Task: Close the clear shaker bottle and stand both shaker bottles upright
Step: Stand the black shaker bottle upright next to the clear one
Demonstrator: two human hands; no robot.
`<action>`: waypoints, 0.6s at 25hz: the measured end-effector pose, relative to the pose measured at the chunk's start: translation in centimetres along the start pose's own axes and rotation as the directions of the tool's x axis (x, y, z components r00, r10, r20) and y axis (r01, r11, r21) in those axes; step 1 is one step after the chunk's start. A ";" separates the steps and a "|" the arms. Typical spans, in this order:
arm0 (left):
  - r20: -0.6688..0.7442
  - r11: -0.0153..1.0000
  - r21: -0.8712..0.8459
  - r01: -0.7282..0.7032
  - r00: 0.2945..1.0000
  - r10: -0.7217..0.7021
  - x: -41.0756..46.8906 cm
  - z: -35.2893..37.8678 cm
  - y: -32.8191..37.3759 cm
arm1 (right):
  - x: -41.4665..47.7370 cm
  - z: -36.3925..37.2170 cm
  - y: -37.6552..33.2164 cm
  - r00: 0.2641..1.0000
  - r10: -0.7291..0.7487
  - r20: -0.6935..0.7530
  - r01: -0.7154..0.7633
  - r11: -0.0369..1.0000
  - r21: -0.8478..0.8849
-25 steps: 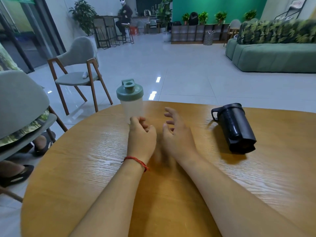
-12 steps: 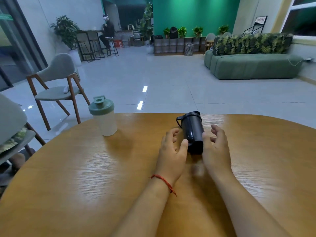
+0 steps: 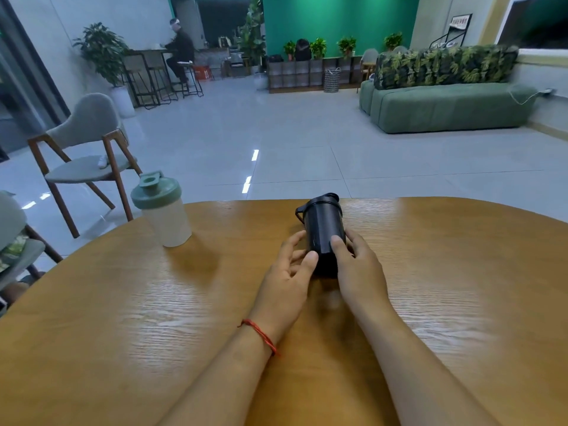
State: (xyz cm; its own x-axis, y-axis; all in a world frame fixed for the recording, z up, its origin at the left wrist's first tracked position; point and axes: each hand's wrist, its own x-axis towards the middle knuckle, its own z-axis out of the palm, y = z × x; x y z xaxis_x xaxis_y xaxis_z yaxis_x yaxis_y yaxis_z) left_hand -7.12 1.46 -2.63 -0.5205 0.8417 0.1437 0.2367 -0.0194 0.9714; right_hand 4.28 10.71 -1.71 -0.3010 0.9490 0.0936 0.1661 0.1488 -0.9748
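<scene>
Head cam, looking down at the round wooden table (image 3: 123,333). Clear shaker bottle (image 3: 166,215) stood upright at left of centre, green lid (image 3: 155,190) seated on it; spout flap state too small to tell. Black shaker bottle (image 3: 323,233) was at frame centre, between both hands, top end pointing away from the person; it looked tipped over or partway raised, couldn't tell which. Left hand (image 3: 289,281) had fingers loosely curled, thumb touching the bottle's lower side. Right hand (image 3: 358,269) wrapped the other side, thumb laid across the body. So: two-handed hold on the black one. Step in hand, as I judged it: standing up the black bottle. Next move calls for pivoting it onto its base, then letting go without nudging it.
</scene>
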 end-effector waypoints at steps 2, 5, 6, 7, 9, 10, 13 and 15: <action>-0.037 0.995 -0.102 0.022 0.999 -0.026 0.2 -0.3 -0.2 | -0.4 0.4 0.1 0.999 -0.026 0.029 0.023 0.992 0.120; -0.081 0.980 -0.198 0.029 0.996 -0.046 0.4 -0.8 -0.1 | -1.3 0.8 0.2 0.991 -0.100 0.091 0.081 0.978 0.194; -0.091 0.982 -0.189 0.010 0.995 -0.028 0.4 -1.0 0.0 | -1.7 0.9 0.1 0.988 -0.119 0.100 0.097 0.975 0.199; -0.099 0.982 -0.186 -0.009 0.995 -0.009 0.4 -1.3 0.1 | -2.0 1.0 0.0 0.987 -0.127 0.100 0.103 0.971 0.215; -0.091 0.974 -0.223 -0.042 0.996 0.022 0.4 -2.1 0.3 | -2.4 1.0 -0.4 0.984 -0.148 0.100 0.113 0.951 0.287; -0.066 0.966 -0.254 -0.057 0.997 0.042 0.4 -2.5 0.4 | -2.5 1.0 -0.6 0.980 -0.164 0.110 0.120 0.937 0.327; 0.007 0.970 -0.213 -0.119 0.992 0.123 0.1 -3.0 0.9 | -2.6 0.8 -1.0 0.978 -0.173 0.117 0.120 0.925 0.360; 0.020 0.975 -0.176 -0.134 0.990 0.140 -0.1 -3.2 0.9 | -2.7 0.9 -1.0 0.977 -0.198 0.085 0.166 0.943 0.288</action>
State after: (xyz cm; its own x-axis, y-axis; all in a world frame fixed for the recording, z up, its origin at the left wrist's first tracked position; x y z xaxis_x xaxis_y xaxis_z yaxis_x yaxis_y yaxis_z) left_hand -9.52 -0.38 -1.14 -0.4654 0.8416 0.2739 0.1559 -0.2267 0.9614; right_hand 4.05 7.69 -1.14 -0.4065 0.8737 0.2672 -0.1639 0.2179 -0.9621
